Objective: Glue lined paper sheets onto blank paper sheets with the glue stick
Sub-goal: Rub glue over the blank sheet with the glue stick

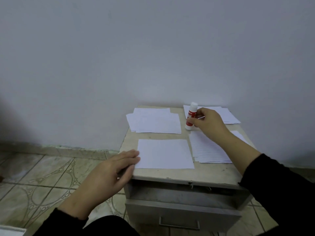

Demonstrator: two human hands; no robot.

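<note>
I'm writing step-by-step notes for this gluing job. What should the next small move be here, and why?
Probably lift the glue stick and pull its cap off. The right hand already grips it where it stands upright on the table, and its white cap looks on. The left hand lies flat on the edge of a sheet at the front, steadying it for glue.

Red-and-white glue stick [190, 116], upright, capped, held by right fingers [196, 122]. Blank sheet [165, 153] flat, touching left fingertips [136, 156]. Lined sheets [208, 149] stacked under right wrist.
</note>
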